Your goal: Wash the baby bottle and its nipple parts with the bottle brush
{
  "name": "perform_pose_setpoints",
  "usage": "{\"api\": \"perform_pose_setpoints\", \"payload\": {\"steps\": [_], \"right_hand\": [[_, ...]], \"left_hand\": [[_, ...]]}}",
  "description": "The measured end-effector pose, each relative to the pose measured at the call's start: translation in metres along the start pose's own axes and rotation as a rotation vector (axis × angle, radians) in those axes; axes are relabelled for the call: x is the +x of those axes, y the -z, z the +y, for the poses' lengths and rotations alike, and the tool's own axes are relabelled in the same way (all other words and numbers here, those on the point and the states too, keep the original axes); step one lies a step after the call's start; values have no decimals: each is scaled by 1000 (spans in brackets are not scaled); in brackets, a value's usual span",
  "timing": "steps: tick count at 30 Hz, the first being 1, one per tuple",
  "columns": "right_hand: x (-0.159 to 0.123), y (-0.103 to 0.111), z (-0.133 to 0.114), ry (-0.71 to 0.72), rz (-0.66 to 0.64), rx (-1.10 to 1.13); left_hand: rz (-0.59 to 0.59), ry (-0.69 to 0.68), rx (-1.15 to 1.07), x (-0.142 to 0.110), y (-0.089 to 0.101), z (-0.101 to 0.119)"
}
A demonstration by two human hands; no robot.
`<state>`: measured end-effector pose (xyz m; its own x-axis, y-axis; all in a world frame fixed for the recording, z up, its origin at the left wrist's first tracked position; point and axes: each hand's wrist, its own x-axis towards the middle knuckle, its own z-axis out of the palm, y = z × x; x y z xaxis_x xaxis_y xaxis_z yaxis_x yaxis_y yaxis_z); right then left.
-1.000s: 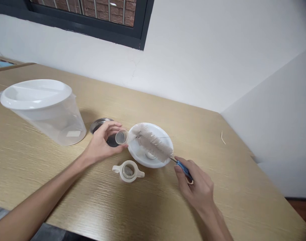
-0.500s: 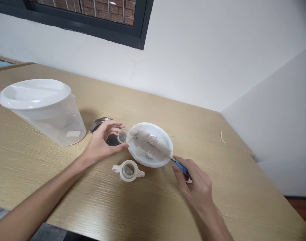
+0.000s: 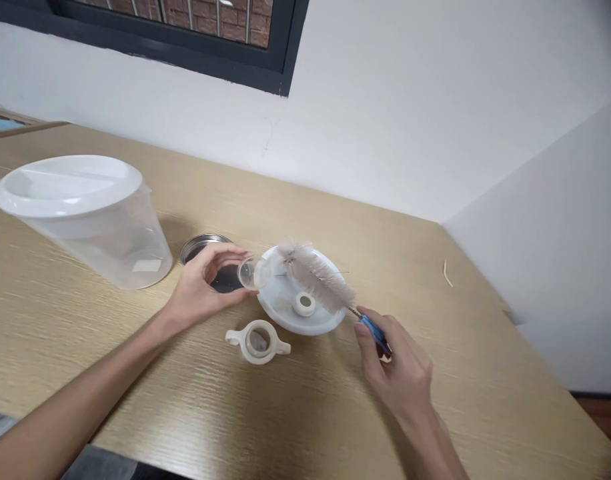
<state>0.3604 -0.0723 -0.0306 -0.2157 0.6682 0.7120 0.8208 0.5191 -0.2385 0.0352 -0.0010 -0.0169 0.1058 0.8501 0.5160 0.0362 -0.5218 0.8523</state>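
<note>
My left hand [image 3: 208, 277] grips a small clear bottle [image 3: 250, 273] between thumb and fingers, holding it tilted over the left rim of a white plate [image 3: 278, 313]. My right hand [image 3: 398, 360] is closed around the blue handle of a bottle brush [image 3: 315, 273]. The brush's fluffy white bristles hang above the plate, their tip a little right of the bottle and apart from it. A thin wire seems to stick out near the bristles. On the plate lies a white ring [image 3: 305, 305]. In front of it, a white two-handled holder [image 3: 258, 342] rests on the table.
A translucent pitcher with a white lid [image 3: 80, 213] stands at the left. Behind my left hand is a round metal dish [image 3: 200, 241], partly hidden. A short pale strip [image 3: 447, 274] lies on the wooden table [image 3: 185, 400] at the right. The white wall borders the back.
The brush has moved to the right with my right hand, away from the bottle's mouth, uncovering the white ring. The bottle has shifted slightly right in my left hand's hold.
</note>
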Motion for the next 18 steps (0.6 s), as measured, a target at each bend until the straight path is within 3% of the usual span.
{"api": "perform_pose_setpoints", "payload": {"steps": [12, 18], "right_hand": [[-3, 1, 2, 13, 12, 16], [-1, -2, 2, 58, -72, 74]], "left_hand": [[-24, 3, 126, 1, 6, 2], [-54, -3, 103, 2, 6, 5]]}}
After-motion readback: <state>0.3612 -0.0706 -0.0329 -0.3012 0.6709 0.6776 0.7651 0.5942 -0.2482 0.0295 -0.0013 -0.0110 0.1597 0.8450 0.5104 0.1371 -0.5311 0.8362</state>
